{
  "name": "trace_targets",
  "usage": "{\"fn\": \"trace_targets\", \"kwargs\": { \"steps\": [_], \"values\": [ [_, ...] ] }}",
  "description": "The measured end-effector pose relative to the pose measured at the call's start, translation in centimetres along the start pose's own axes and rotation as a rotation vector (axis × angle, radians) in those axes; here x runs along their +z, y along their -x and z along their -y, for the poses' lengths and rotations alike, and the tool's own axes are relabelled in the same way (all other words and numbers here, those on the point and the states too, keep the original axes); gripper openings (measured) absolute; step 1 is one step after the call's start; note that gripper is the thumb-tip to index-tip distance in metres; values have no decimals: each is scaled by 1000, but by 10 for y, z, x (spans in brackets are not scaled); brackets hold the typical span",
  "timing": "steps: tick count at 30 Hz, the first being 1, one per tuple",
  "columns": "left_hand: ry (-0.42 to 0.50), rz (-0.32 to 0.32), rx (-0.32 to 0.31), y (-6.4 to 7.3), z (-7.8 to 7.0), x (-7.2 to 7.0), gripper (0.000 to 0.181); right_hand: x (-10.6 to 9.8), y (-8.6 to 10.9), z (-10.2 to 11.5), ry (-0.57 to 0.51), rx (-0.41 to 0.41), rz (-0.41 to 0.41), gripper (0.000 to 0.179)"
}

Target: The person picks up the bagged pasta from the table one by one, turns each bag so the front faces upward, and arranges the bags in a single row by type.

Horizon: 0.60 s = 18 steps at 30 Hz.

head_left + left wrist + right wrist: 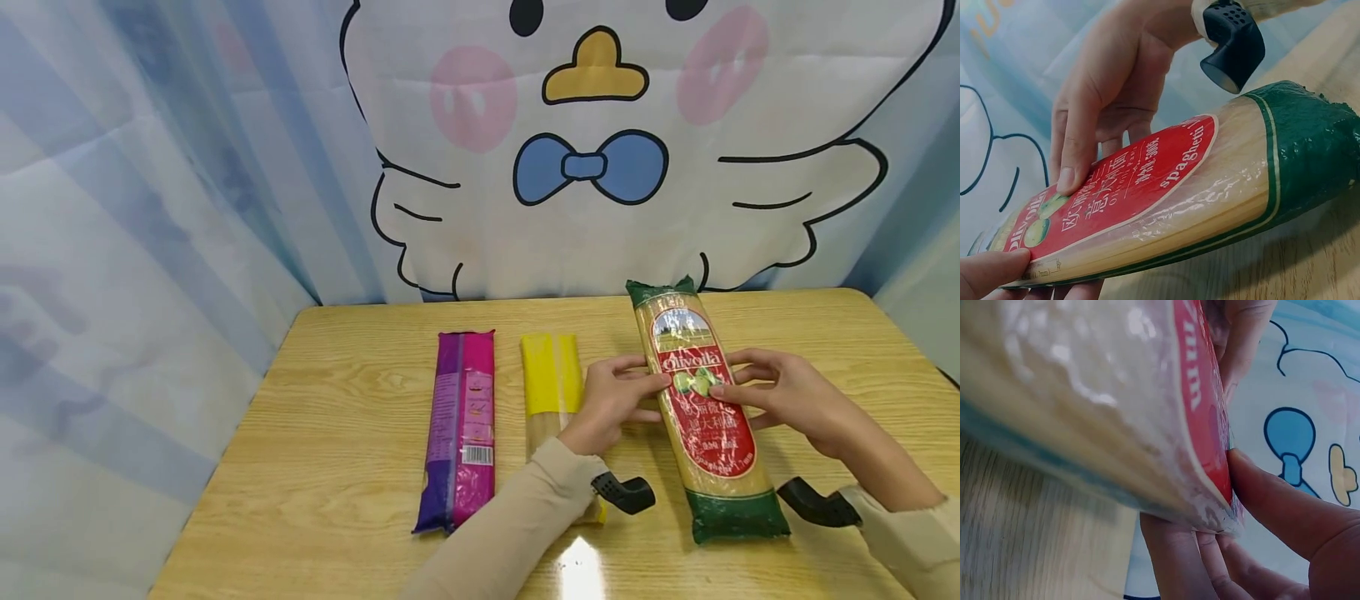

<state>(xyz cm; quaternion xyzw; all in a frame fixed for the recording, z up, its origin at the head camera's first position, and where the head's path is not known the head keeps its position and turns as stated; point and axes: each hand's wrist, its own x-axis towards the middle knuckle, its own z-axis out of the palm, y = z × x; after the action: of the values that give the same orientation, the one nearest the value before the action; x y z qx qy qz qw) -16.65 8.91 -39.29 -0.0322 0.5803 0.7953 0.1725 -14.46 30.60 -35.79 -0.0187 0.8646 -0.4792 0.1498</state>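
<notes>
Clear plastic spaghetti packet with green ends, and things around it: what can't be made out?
- Head: the spaghetti packet hides part of the left hand.
- Head: the beige left sleeve hides part of the yellow plastic packet.
- Head: fine print on the pink and purple plastic packet is too small.
- Right wrist: top and left edges cut off the spaghetti packet.

you are working with two hands, one left hand (pixel 611 400) and one right hand (pixel 793 402), and you are wearing two sleeves (pixel 510 525) and two black wrist devices (pixel 633 495). three packets are showing in front of you: one spaghetti packet (pixel 708 421), one purple-and-pink packet (pixel 459 429) and one yellow packet (pixel 551 379). you are facing one table (pixel 337 433), and one printed figure (pixel 660 225) is showing behind it, bearing one blue bow tie (pixel 583 167), one yellow beak (pixel 596 77), two pink cheeks (pixel 474 98) and two black eyes (pixel 527 15).
</notes>
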Motion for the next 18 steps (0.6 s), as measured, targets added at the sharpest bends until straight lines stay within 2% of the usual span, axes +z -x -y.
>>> {"fn": "trace_targets", "kwargs": {
  "steps": [7,18],
  "values": [
    [-21,-45,-10,-4,2,4,23,0,-4,-4,12,14,6,71],
    [-63,-77,-23,-9,9,7,21,1,-11,-12,16,40,35,68]
  ]
}}
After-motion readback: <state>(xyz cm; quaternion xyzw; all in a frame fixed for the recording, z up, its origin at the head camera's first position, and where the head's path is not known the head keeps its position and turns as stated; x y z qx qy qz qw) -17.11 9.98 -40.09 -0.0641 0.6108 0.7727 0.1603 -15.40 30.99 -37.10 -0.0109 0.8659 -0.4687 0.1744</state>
